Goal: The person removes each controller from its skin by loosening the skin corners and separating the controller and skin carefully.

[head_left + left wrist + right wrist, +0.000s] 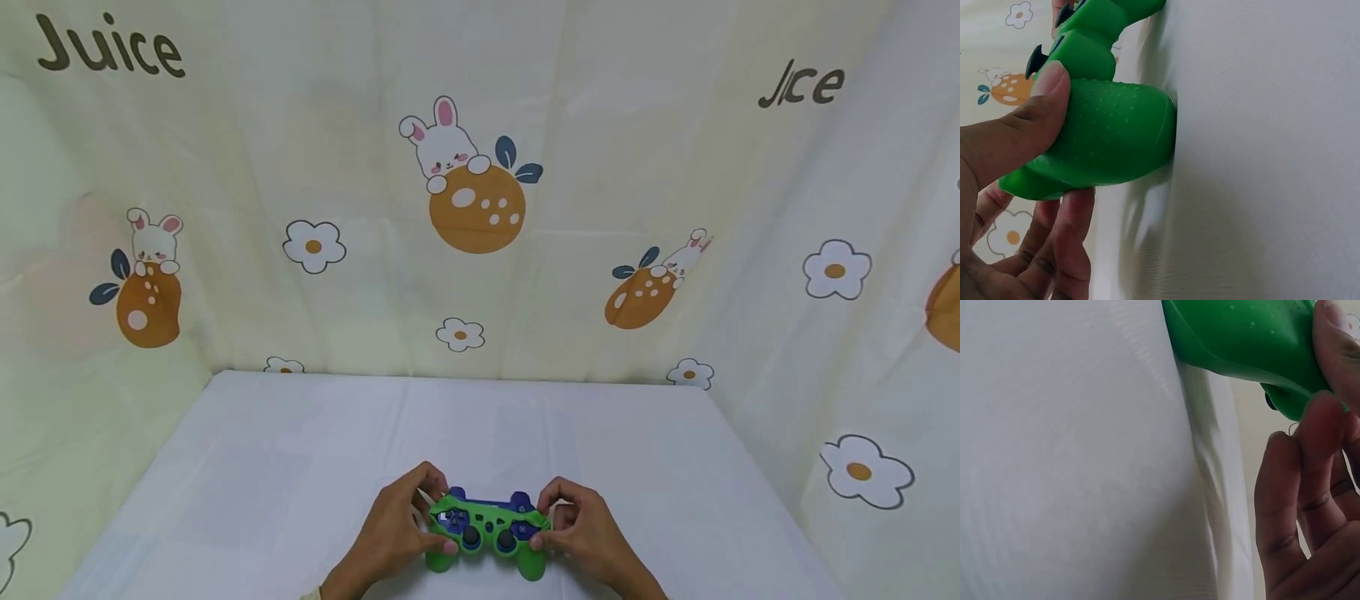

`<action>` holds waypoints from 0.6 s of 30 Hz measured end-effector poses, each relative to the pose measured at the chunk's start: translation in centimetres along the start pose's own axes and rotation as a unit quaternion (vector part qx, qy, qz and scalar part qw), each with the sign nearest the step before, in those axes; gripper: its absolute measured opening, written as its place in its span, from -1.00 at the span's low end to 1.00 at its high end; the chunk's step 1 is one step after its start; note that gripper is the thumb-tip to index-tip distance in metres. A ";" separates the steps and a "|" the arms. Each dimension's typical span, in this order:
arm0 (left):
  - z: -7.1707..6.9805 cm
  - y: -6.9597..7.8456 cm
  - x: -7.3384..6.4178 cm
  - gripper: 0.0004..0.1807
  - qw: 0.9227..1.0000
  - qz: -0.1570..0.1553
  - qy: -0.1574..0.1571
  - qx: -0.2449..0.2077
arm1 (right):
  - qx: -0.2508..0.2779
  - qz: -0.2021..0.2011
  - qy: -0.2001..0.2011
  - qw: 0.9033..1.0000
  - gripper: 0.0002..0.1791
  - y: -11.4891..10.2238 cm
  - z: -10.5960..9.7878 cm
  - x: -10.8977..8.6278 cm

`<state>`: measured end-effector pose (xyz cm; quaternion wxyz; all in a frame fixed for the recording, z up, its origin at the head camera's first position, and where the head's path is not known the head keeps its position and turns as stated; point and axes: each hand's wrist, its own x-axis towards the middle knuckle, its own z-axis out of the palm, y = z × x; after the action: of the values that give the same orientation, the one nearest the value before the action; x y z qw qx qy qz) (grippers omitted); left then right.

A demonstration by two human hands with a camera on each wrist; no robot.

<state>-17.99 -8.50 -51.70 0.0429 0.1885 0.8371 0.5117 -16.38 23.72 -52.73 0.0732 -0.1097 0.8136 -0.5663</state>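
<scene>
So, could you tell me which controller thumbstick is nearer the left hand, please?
The left thumbstick on the green controller, beside the left hand; the right thumbstick sits farther across, nearer the right hand.

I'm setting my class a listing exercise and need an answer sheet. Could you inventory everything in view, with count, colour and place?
Game controller: one, blue, between the two hands over the table
Cover: one, green, around the controller, bunched at its upper corners
Thumbsticks: two, black, standing up through the cover
Table: one, white surface, below the controller
Backdrop: cream, behind and beside the table
Bunny-and-fruit prints: three whole, white and orange, on the backdrop; another is cut off at right
Flower prints: at least seven, white with orange centres, on the backdrop
Lettering: two, dark brown, upper left and upper right
Hands: two, left hand and right hand, one gripping each end of the cover
</scene>
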 end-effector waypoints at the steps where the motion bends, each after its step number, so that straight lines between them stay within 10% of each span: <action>1: 0.0 0.0 0.0 -0.28 1.000 -0.004 0.000 -0.007 | 0.005 0.004 0.000 1.000 -0.54 0.0 0.0 0.0; 18: -0.6 0.0 -0.1 -0.36 0.999 -0.018 -0.032 -0.013 | 0.044 0.022 -0.013 0.999 -0.60 0.3 0.1 -0.5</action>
<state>-18.12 -9.06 -51.42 0.0817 0.1888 0.8317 0.5157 -15.95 23.87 -53.04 0.1014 -0.0957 0.7888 -0.5987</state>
